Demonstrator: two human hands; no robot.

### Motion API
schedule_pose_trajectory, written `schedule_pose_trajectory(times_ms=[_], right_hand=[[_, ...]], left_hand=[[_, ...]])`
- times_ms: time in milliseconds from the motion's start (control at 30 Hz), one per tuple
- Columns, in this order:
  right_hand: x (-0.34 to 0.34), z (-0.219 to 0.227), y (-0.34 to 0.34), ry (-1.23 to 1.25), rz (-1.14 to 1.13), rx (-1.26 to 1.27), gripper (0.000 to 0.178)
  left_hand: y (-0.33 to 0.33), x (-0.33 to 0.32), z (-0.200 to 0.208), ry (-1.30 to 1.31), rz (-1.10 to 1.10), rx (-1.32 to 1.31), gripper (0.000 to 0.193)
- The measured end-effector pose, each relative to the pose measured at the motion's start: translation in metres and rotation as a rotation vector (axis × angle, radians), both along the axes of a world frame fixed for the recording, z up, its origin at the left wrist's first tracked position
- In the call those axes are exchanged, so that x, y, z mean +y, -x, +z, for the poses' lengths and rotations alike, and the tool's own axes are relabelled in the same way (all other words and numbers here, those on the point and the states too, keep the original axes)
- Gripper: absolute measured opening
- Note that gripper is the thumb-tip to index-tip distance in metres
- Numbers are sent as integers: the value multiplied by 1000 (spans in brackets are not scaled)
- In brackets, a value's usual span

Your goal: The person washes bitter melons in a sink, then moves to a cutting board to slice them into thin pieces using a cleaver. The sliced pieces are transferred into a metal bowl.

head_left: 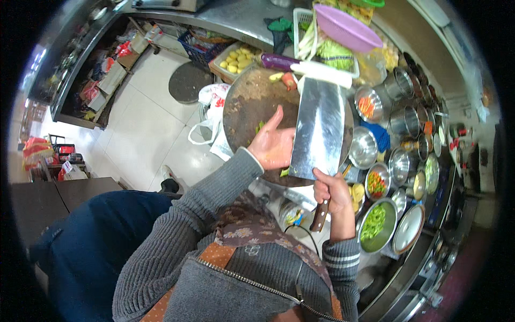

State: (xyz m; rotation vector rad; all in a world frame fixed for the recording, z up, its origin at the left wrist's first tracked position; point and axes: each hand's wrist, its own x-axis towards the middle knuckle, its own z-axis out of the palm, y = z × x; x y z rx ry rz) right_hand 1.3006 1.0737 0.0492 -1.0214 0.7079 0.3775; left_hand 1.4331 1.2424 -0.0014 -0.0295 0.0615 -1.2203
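My right hand (331,192) grips a cleaver's brown riveted wooden handle (320,216). Its broad steel blade (319,126) points away from me above a round wooden chopping block (241,110). Over the block, my left hand (272,143) is turned palm up with the thumb spread. Its fingers reach the blade's left side, and their tips are hidden there. Small green scraps (260,126) lie on the block. Red vegetable pieces (289,81) sit at its far edge, near a purple eggplant (279,61) and a long white vegetable (324,72).
Steel bowls crowd the right side, including one with shredded carrot (367,106), one with diced peppers (377,183) and one with sliced green vegetable (373,225). A purple colander (347,27) rests on a white basket. Left of the block are potatoes (236,58) and a white plastic bag (213,99).
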Motion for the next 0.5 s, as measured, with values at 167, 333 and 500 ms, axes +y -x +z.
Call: schedule_pose_trajectory(times_ms=[167, 333, 500], right_hand=[[-21, -12, -9, 91, -98, -70, 17], [-29, -2, -18, 107, -197, -87, 25], [-44, -12, 9, 139, -200, 10, 32]], left_hand=[[5, 0, -7, -59, 134, 73, 89], [-17, -3, -15, -281, 458, 37, 71], [-32, 24, -38, -634, 650, -277, 57]])
